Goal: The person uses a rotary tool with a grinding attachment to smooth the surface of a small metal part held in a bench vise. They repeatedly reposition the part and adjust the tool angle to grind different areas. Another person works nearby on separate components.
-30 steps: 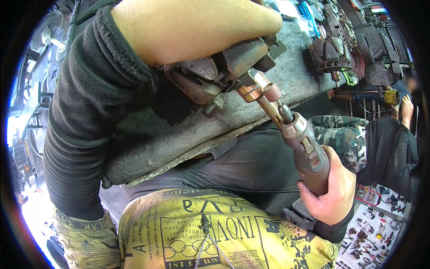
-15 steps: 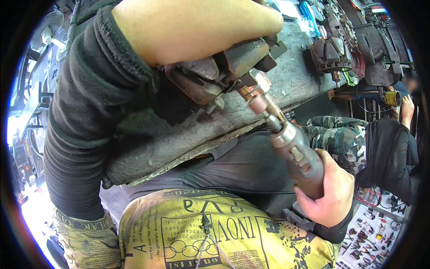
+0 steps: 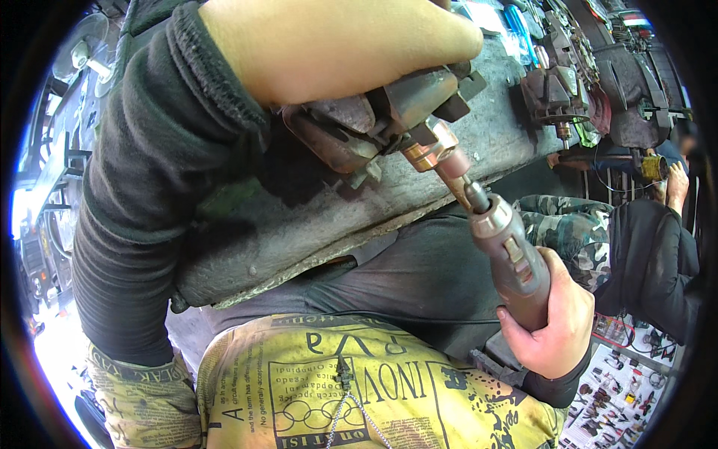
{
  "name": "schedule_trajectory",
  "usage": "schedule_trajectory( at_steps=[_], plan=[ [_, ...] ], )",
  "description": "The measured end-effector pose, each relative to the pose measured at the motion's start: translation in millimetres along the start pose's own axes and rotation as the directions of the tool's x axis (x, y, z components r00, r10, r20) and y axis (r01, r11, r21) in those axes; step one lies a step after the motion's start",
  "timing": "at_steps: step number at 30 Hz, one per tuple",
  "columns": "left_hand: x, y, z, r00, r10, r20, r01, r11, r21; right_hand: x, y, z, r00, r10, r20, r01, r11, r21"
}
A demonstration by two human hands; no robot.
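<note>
My left hand [image 3: 351, 49] reaches across the top and lies over a dark, worn claw-pole alternator rotor [image 3: 419, 97]. Its fingers are hidden beyond the rotor, which moves along with the hand. Copper slip rings [image 3: 420, 156] show on the rotor's shaft, pointing down to the right. In my right hand [image 3: 557, 322], fingers wrap round a grey hand-held die grinder [image 3: 516, 262]. The tool carries a pinkish cylindrical grinding stone [image 3: 453, 162] right beside the slip rings; whether they touch I cannot tell.
Under the rotor runs a dark, worn bench [image 3: 299, 232] with a rough front edge. Another rotor [image 3: 557, 93] stands farther right, near blue-handled tools [image 3: 516, 22]. A co-worker's camouflage-clad leg [image 3: 565, 224] and dark sleeve [image 3: 654, 262] are close on the right. Several small parts lie on a white sheet [image 3: 609, 396].
The grinder and my right hand have shifted slightly right. My left hand and the rotor have moved a little right and down. Both hands keep their hold.
</note>
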State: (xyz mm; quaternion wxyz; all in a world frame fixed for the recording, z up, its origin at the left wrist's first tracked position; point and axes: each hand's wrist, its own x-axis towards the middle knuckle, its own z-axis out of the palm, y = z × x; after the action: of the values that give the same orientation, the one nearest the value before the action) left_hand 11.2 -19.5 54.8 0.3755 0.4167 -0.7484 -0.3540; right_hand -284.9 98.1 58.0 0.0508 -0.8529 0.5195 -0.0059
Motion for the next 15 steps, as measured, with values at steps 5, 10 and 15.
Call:
schedule_trajectory(
  at_steps=[5,10,15],
  plan=[
    [-2,-13,-2,0.999,0.005,-0.039,-0.001,0.996,0.092,2,1,1,0.998,-0.06,-0.014,0.06,0.998,-0.035],
    [-3,-22,-4,0.977,0.209,-0.044,-0.204,0.974,0.095,0,0,-3,1.0,0.009,0.004,-0.009,1.0,0.004],
    [-6,-14,6,0.963,0.236,-0.129,-0.19,0.936,0.295,1,0,-5,1.0,0.0,0.028,0.001,1.0,-0.002]
  ],
)
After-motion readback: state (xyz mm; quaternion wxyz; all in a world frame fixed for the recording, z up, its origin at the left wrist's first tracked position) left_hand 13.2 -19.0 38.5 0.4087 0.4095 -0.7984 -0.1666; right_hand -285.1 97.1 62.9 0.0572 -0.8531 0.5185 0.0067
